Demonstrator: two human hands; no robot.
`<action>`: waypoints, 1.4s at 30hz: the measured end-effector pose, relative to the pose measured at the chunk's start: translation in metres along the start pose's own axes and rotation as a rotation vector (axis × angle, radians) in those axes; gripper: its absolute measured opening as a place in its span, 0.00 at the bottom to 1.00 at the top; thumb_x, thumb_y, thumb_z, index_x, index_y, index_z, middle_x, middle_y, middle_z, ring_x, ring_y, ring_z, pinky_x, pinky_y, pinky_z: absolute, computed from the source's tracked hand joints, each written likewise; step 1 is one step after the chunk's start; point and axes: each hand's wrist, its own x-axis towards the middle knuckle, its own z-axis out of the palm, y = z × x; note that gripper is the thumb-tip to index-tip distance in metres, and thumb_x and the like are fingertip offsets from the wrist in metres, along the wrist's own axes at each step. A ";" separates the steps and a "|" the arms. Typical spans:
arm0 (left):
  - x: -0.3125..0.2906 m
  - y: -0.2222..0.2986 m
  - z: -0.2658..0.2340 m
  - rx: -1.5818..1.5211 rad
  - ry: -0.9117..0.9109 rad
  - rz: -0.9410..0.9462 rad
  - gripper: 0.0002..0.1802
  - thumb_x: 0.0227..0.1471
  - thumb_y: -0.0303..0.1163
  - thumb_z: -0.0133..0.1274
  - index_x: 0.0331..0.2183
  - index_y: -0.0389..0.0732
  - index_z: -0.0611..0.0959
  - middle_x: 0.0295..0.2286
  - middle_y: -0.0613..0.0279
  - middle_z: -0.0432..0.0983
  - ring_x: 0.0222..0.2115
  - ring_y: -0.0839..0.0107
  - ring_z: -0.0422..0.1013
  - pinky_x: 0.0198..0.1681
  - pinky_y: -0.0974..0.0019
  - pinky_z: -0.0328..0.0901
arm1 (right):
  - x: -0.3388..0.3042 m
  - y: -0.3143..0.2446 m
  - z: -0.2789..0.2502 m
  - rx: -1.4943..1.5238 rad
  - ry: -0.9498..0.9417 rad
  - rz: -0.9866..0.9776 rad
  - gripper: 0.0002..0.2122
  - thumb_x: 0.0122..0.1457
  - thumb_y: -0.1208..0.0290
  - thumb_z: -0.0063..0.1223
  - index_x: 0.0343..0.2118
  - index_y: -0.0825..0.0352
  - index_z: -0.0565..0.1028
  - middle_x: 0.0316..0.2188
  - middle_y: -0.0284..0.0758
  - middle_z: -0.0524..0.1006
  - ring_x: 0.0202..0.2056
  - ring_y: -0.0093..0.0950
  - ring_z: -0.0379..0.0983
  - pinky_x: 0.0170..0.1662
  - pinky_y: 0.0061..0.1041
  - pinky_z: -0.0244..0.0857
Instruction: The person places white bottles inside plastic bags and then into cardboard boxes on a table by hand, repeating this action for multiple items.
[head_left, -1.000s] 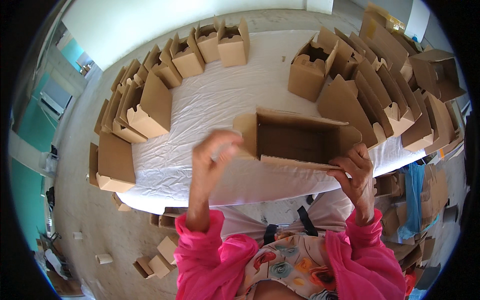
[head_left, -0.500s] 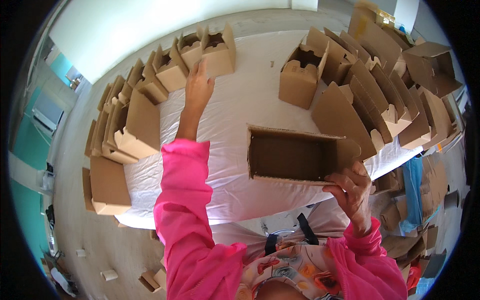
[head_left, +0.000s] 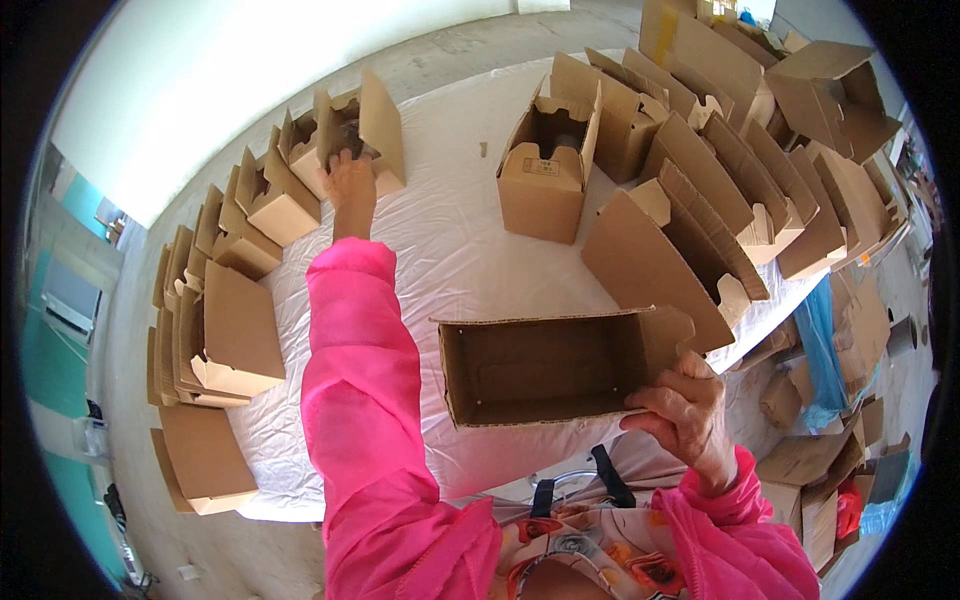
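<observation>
My right hand (head_left: pixel 690 410) is closed on the end of an empty brown cardboard box (head_left: pixel 545 410), fingers and thumb pinching its wall near a side flap. The box lies tilted with its open mouth facing up toward me. My left arm reaches far forward, and my left hand (head_left: pixel 350 190) is at the front edge of an open-topped carton (head_left: pixel 388 165) at the far left of the table. Its fingers are apart and dip into the carton's mouth, where something dark and shiny shows. The fingertips are partly hidden there.
Similar open cartons (head_left: pixel 240 335) curve along the left side of the white-covered table (head_left: pixel 450 210). More cartons (head_left: pixel 650 260) crowd the right side, one with a dark object (head_left: pixel 567 141) inside. Blue plastic (head_left: pixel 818 360) and loose cardboard lie beyond the right edge.
My left hand has moved from outside the far-left carton to its mouth, fingers now dipping in. My right hand still holds the empty box. The whole view has shifted.
</observation>
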 end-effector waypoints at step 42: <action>-0.257 -0.087 -0.134 -0.842 -0.305 -0.200 0.26 0.45 0.27 0.52 0.49 0.42 0.72 0.36 0.46 0.75 0.37 0.48 0.72 0.40 0.55 0.67 | 0.040 -0.009 0.038 -0.055 0.171 0.003 0.29 0.40 0.76 0.62 0.50 0.61 0.68 0.51 0.41 0.63 0.58 0.42 0.53 0.60 0.52 0.44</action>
